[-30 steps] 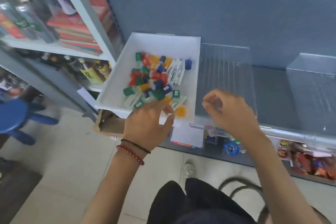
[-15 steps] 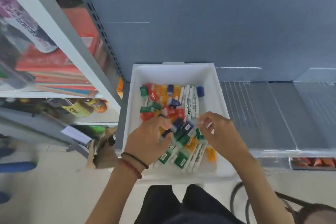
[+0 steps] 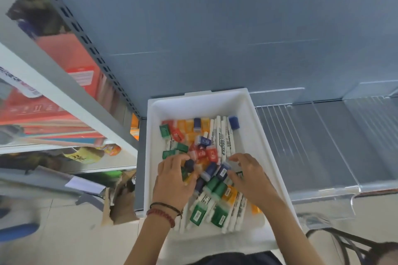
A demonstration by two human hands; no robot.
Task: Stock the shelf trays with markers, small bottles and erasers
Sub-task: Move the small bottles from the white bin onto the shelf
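Head view | one white bin on the shelf, holding a pile of markers too jumbled to count | two green-labelled caps at near end | left hand, right hand: both in pile, fingers curled, grasp cannot be told | two clear trays right of bin

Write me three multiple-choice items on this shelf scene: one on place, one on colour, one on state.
1. Both hands are: A behind the back; B in the white tray; C raised overhead.
2. The cap by the tray's far right corner is: A blue; B red; C green.
3. The markers: A stand upright; B hang on hooks; C lie jumbled.

B: the left hand and right hand reach among the items inside it.
A: that cap is plainly blue.
C: they lie crossed in a heap.
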